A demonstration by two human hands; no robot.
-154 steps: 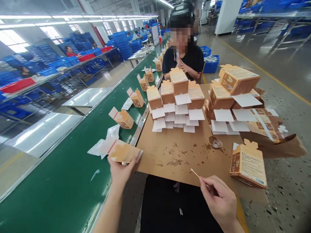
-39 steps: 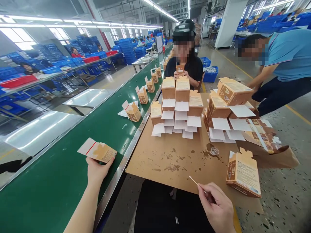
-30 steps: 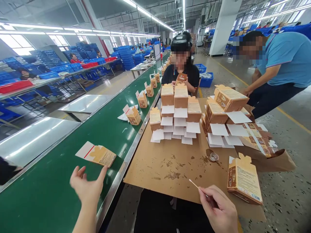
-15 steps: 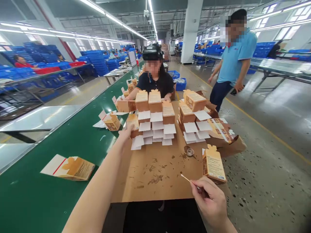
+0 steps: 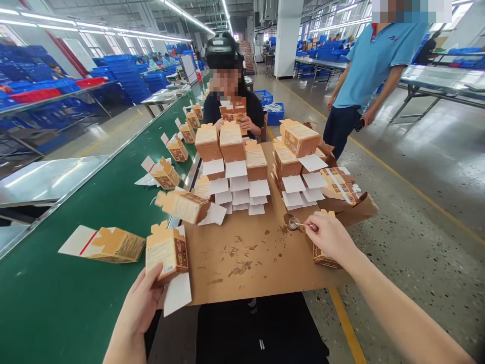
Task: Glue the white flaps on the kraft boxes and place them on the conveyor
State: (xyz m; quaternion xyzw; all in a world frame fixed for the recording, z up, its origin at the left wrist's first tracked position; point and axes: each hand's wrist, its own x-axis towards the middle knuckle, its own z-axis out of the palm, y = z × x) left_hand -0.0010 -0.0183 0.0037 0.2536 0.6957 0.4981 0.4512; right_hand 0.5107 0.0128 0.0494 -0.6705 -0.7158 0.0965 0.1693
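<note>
My left hand point(image 5: 142, 303) grips a small brown carton point(image 5: 166, 251) upright near the front left corner of the cardboard sheet point(image 5: 246, 258); the carton's white bottom flap hangs open. My right hand point(image 5: 329, 235) is pinched on a thin cotton swab point(image 5: 301, 225) whose tip dips into a small round glue dish point(image 5: 292, 223). A carton point(image 5: 322, 255) stands just under that hand. Another carton point(image 5: 185, 205) lies tipped on its side by the stack of open-flapped cartons point(image 5: 235, 162).
A green conveyor belt point(image 5: 56, 293) runs along the left with a flat carton point(image 5: 109, 243) and several more cartons point(image 5: 164, 173) on it. A seated person point(image 5: 227, 101) faces me across the sheet. A person in a blue shirt point(image 5: 364, 71) stands at the right. A second carton pile point(image 5: 303, 156) sits right.
My left hand set the carton on the belt, reached to the stack and came back holding a new carton. One carton tipped over. My right hand moved forward to the glue dish.
</note>
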